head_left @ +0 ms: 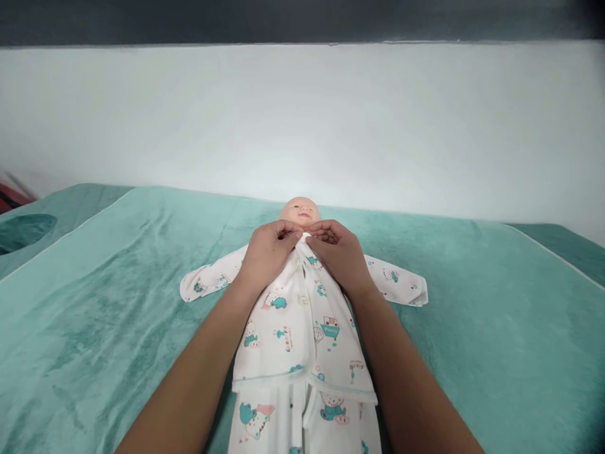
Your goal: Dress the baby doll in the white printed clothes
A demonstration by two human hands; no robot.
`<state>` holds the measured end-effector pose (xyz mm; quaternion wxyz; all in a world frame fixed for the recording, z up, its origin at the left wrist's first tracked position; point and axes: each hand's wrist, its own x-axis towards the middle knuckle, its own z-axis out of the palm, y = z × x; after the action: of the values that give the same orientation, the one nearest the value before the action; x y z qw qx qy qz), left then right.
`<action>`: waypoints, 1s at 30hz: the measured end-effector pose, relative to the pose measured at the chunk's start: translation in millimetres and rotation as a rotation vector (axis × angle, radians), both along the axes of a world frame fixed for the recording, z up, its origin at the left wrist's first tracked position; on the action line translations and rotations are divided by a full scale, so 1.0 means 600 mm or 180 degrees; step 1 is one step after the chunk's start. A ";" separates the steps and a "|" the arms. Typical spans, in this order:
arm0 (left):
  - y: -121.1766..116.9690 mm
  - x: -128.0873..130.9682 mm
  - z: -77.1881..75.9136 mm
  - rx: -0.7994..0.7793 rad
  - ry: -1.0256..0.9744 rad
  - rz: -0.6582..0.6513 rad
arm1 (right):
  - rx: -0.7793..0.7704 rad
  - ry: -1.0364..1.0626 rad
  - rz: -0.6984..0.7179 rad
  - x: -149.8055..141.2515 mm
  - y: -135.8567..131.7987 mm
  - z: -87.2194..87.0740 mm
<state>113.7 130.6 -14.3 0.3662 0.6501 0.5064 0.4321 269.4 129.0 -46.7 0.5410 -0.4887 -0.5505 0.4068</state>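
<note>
A baby doll (pixel 301 205) lies on its back, dressed in a white printed shirt (pixel 283 321) and matching trousers (pixel 265 419). At the shirt's neckline, just below the doll's chin, my left hand (pixel 273 247) pinches one edge of the collar. My right hand (pixel 338 249) pinches the collar's other side, its fingertips close to those of the left. A pale button (pixel 303 301) shows lower on the shirt front. Both sleeves stretch out sideways, the left one (pixel 208 280) and the right one (pixel 399 280). What lies between my fingertips is mostly hidden.
Beneath the doll spreads a teal plush blanket (pixel 496 328) with light-edged sides. A white wall (pixel 302 120) rises behind it, with a dark band along the top. Something red (pixel 12 197) stands at the far left edge.
</note>
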 end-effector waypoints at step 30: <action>0.003 0.004 -0.005 -0.0091 -0.0430 -0.0196 | -0.0054 0.0373 0.0174 0.005 0.002 0.001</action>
<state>116.2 132.3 -17.5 0.4219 0.6295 0.4665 0.4563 272.2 130.3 -45.9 0.5568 -0.4534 -0.5275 0.4541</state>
